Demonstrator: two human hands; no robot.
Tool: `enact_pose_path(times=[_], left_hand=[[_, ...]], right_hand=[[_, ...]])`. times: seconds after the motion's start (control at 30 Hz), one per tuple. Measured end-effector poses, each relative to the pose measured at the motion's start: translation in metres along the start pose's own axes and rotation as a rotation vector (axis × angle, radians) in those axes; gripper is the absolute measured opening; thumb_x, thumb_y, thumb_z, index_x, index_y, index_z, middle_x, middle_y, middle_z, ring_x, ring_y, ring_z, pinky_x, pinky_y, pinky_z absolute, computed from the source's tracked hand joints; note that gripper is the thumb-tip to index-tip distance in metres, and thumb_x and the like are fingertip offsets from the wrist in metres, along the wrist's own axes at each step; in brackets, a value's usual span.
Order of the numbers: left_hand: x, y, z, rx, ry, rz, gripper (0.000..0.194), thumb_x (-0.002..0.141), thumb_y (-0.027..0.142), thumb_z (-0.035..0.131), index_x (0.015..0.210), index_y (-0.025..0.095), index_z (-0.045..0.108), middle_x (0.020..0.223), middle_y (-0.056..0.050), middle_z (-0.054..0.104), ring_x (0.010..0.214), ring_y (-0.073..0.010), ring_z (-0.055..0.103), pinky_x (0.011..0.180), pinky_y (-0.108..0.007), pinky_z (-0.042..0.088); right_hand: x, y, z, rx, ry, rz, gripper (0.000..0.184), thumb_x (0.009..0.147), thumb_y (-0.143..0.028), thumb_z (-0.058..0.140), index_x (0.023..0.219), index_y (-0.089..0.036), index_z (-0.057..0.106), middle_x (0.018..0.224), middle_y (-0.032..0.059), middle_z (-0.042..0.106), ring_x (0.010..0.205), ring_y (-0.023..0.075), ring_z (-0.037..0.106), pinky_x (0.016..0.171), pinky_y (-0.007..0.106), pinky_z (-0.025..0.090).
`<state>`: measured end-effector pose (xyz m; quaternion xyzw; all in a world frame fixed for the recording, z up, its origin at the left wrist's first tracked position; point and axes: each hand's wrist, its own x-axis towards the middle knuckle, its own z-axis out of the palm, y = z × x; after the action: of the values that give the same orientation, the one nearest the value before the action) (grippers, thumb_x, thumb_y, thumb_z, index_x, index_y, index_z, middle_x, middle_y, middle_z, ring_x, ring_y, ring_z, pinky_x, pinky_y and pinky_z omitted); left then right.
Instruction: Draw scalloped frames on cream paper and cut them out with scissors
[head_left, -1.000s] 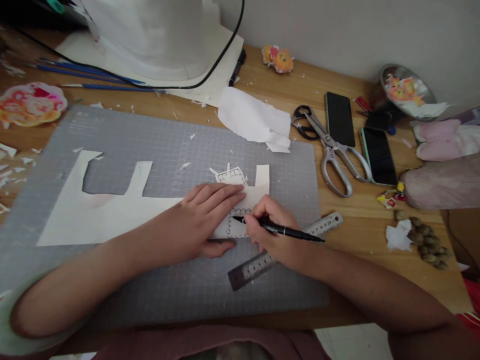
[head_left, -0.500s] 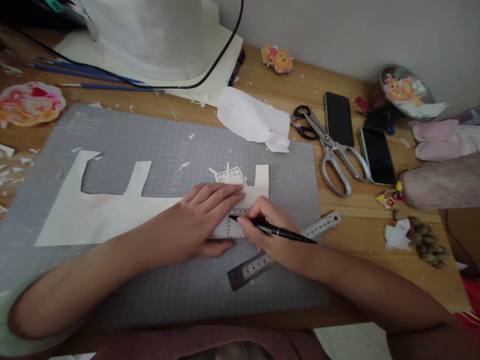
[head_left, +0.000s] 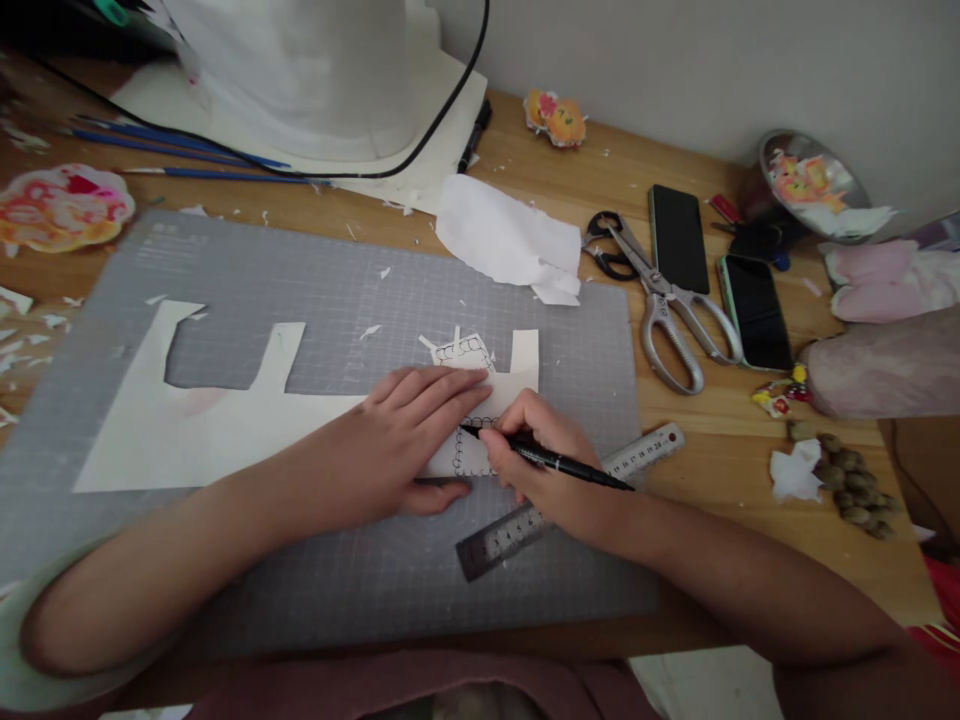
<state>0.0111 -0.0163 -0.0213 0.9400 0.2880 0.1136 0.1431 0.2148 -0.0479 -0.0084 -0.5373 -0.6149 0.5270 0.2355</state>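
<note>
My left hand point(head_left: 409, 430) lies flat on a cut sheet of white paper point(head_left: 225, 435), fingers stretched out and thumb apart. In my right hand point(head_left: 544, 455) is a black pen point(head_left: 562, 462), its tip touching the paper close beside my left fingers. A scalloped, looped outline in black ink runs around a rectangle under the pen tip. Just above my left fingers sits a small paper piece point(head_left: 461, 352) with similar loops and narrow tabs. A metal ruler point(head_left: 495, 540) passes under my right hand. The grey cutting mat point(head_left: 322, 590) lies beneath it all.
Silver scissors point(head_left: 664, 300) lie right of a torn white paper point(head_left: 510, 235). Two phones point(head_left: 679, 238), a metal bowl point(head_left: 814, 180) and a cluster of brown round things point(head_left: 855, 485) are at the right. Blue brushes point(head_left: 217, 174) and paper scraps lie at the left.
Very little differs. The pen tip has shifted slightly along the upper left of the inked rectangle; my left hand stays in place.
</note>
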Motion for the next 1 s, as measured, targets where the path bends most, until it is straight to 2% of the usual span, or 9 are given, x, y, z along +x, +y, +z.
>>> enact_pose_path(times=[0.23, 0.5, 0.63, 0.8, 0.9, 1.0], left_hand=[[-0.0004, -0.0001, -0.0001, -0.028, 0.006, -0.011, 0.068, 0.082, 0.041, 0.061, 0.138, 0.009, 0.04, 0.14, -0.018, 0.047, 0.124, -0.0354, 0.044, 0.1, -0.048, 0.039], [-0.0001, -0.0004, 0.0, 0.011, -0.002, 0.003, 0.069, 0.081, 0.044, 0.061, 0.136, 0.008, 0.04, 0.14, -0.019, 0.046, 0.124, -0.0347, 0.044, 0.1, -0.046, 0.039], [0.0001, -0.0005, 0.0005, 0.016, -0.015, -0.005, 0.07, 0.081, 0.045, 0.061, 0.138, 0.009, 0.038, 0.141, -0.018, 0.046, 0.125, -0.035, 0.044, 0.1, -0.046, 0.039], [-0.0004, -0.001, -0.0001, 0.008, -0.032, -0.005, 0.074, 0.081, 0.045, 0.062, 0.14, 0.009, 0.035, 0.142, -0.019, 0.044, 0.126, -0.0349, 0.041, 0.101, -0.047, 0.038], [-0.0008, -0.0011, -0.0007, -0.002, -0.048, -0.02, 0.074, 0.082, 0.043, 0.061, 0.141, 0.01, 0.032, 0.142, -0.018, 0.044, 0.127, -0.0341, 0.041, 0.102, -0.047, 0.037], [0.0003, -0.0004, -0.0014, -0.017, -0.041, -0.034, 0.075, 0.081, 0.043, 0.062, 0.141, 0.011, 0.031, 0.141, -0.017, 0.045, 0.126, -0.0338, 0.04, 0.102, -0.046, 0.036]], right_hand=[[0.0013, -0.0019, -0.0018, -0.052, 0.012, -0.031, 0.022, 0.087, -0.033, 0.053, 0.073, -0.022, 0.04, 0.056, -0.007, 0.049, 0.048, 0.009, 0.045, 0.05, 0.022, 0.036], [-0.0002, -0.0012, -0.0015, -0.009, 0.023, -0.018, 0.022, 0.086, -0.031, 0.054, 0.072, -0.022, 0.041, 0.055, -0.0069, 0.049, 0.047, 0.0082, 0.045, 0.047, 0.021, 0.036], [-0.0012, 0.0013, -0.0033, 0.154, 0.059, -0.043, 0.024, 0.086, -0.03, 0.056, 0.07, -0.021, 0.04, 0.055, -0.0067, 0.05, 0.045, 0.0068, 0.044, 0.044, 0.019, 0.036], [0.0003, 0.0048, -0.0055, 0.422, 0.123, -0.049, 0.025, 0.086, -0.031, 0.055, 0.069, -0.021, 0.039, 0.053, -0.0069, 0.054, 0.037, 0.0048, 0.04, 0.035, 0.016, 0.029], [0.0032, 0.0059, -0.006, 0.482, 0.206, -0.087, 0.027, 0.086, -0.034, 0.055, 0.068, -0.021, 0.039, 0.052, -0.0073, 0.054, 0.035, 0.0045, 0.039, 0.033, 0.016, 0.026], [0.0073, 0.0072, -0.005, 0.531, 0.327, -0.182, 0.027, 0.087, -0.039, 0.054, 0.07, -0.022, 0.04, 0.051, -0.0077, 0.054, 0.035, 0.0049, 0.039, 0.032, 0.016, 0.025]])
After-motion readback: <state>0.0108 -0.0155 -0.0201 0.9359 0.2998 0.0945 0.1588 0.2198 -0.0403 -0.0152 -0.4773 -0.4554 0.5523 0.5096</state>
